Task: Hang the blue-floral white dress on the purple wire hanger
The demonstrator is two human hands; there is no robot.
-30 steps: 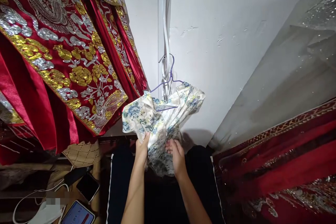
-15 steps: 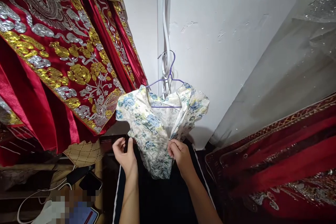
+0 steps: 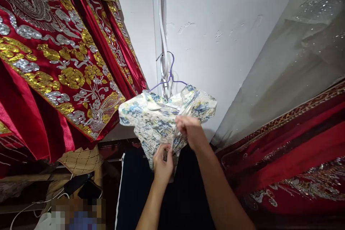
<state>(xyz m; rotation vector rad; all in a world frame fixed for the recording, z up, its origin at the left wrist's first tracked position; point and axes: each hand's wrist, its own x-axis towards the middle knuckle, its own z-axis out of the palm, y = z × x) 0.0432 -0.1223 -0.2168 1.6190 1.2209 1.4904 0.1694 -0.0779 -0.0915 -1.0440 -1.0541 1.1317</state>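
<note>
A short-sleeved floral top (image 3: 151, 125), white with blue and yellow flowers, hangs on a purple hanger (image 3: 171, 68) against the wall. My left hand (image 3: 163, 163) pinches the lower front edge of the top between thumb and fingers. Higher up, just below the neckline, my right hand (image 3: 190, 129) has its fingers closed at the front opening. It is slightly blurred, and what sits between its fingertips is hidden. Below the right hand, the two front edges lie close together.
Red garments with gold and silver embroidery (image 3: 71, 79) hang at the left. Another red garment (image 3: 296, 143) and a translucent cover (image 3: 269, 90) are at the right. A white strap (image 3: 163, 25) runs down the wall. Lower left, a dark phone (image 3: 91, 189) lies near white cables.
My right hand has moved up along the front opening, which now gapes less. My left hand has come in from the left and taken hold of the top's front edge.
</note>
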